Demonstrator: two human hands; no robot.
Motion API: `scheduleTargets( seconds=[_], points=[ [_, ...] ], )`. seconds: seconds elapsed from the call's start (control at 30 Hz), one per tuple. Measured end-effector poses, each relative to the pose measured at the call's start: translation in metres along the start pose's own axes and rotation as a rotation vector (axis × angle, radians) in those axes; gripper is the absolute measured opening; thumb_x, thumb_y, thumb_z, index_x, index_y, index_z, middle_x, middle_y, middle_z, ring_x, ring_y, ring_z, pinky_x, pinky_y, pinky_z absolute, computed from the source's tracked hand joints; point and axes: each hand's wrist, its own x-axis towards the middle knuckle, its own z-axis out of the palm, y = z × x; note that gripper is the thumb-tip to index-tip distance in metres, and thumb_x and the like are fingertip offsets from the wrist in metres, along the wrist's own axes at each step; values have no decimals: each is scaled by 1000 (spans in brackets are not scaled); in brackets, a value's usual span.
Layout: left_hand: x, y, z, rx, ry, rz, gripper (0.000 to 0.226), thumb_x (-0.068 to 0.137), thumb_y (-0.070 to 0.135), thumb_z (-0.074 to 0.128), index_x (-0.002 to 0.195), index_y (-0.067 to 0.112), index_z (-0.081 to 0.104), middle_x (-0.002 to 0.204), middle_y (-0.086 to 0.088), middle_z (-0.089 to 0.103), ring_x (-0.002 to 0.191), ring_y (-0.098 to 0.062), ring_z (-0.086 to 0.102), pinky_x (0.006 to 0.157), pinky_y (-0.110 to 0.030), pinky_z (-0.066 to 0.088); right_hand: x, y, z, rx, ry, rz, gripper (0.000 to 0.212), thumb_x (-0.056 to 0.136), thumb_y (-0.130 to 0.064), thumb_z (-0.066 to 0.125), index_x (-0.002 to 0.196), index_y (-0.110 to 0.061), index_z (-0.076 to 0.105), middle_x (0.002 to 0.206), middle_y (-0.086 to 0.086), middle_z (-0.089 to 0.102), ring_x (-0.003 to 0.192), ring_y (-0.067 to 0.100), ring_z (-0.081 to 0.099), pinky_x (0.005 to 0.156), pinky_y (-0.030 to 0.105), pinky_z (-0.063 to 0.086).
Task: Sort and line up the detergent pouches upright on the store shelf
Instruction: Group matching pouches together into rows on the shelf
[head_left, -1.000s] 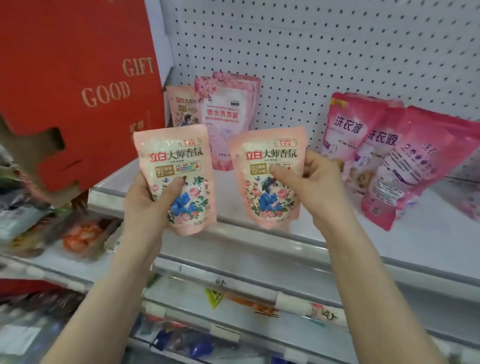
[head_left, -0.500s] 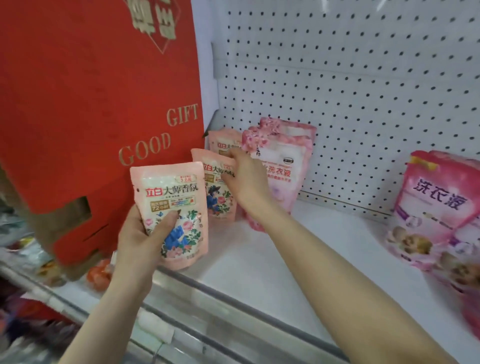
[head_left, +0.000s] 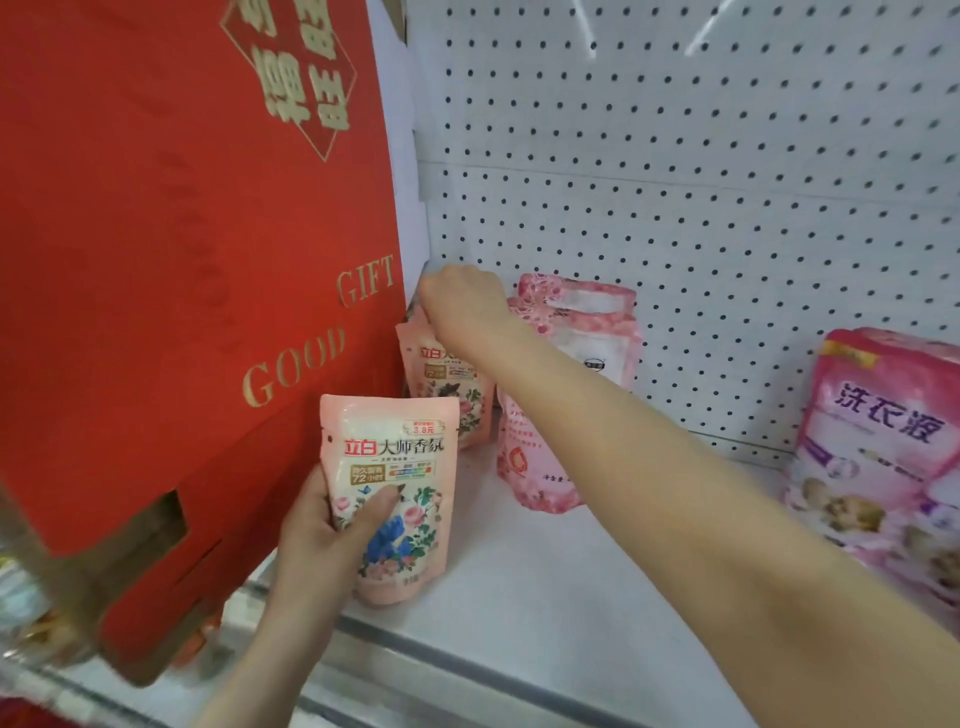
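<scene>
My left hand (head_left: 317, 540) grips a peach floral detergent pouch (head_left: 400, 457) upright, its base just above the white shelf (head_left: 519, 597) near the front edge. My right hand (head_left: 462, 306) reaches to the shelf's back left corner, fingers curled down over the top of a second peach floral pouch (head_left: 452, 389) that stands there. The fingertips are hidden behind the hand. A larger pink pouch (head_left: 576, 358) stands right beside it, partly behind my right forearm.
A big red gift box (head_left: 182, 260) fills the left side and borders the corner. Magenta detergent pouches (head_left: 883, 441) lean at the right. A white pegboard wall (head_left: 675, 182) closes the back. Bare shelf surface lies between the pouch groups.
My right hand carried its peach pouch to the shelf's back left corner and now sits on its top. The left hand moved its pouch closer to the shelf. The view shifted left.
</scene>
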Motion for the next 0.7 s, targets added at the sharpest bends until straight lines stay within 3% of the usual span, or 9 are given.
scheduleTargets(
  seconds=[0.17,0.27,0.37,0.47,0.53,0.6,0.7],
  points=[
    [2,-2,-4,3,-24,-21,26,83,6,70,104,19,64,96,2,76,86,-16,74,65,-28,61,10,9,11,47,-47,46,28,94,-2,52,122,-2,56,119,10,60,109,30,61,75,35,41],
    [6,1,-4,13,-42,-18,27,82,6,71,104,21,64,94,4,76,84,-14,74,62,-26,60,12,10,10,143,3,50,26,93,-7,58,117,-12,66,114,9,64,105,30,62,78,35,45],
    [13,4,-2,36,-59,-25,29,82,7,72,105,22,63,94,5,76,84,-13,74,64,-29,60,-9,15,-5,412,137,28,17,94,-25,60,99,-20,75,93,-1,71,86,20,65,74,28,46],
    [22,4,3,25,-71,-23,30,82,6,72,105,22,63,96,1,76,86,-18,74,71,-37,61,-56,15,-25,812,-71,-54,31,91,-48,61,87,-22,78,81,-9,73,77,6,67,75,24,52],
    [29,1,7,33,-82,-5,31,82,5,72,106,22,63,98,0,76,90,-20,73,76,-40,59,-74,15,-21,783,-150,-126,22,86,-41,70,88,-21,79,83,-7,74,81,5,64,77,26,52],
    [36,-4,12,65,-85,6,32,82,6,73,107,21,61,101,-1,74,92,-19,72,79,-41,58,-76,14,-10,670,-95,-115,12,83,-29,75,89,-19,79,84,-6,74,85,7,58,81,34,52],
    [39,-11,15,86,-40,79,48,78,0,75,114,19,51,109,2,66,95,-1,67,77,-25,57,-71,9,0,535,31,-78,11,85,-28,73,91,-20,77,87,-4,70,85,12,56,75,32,50]
  ],
)
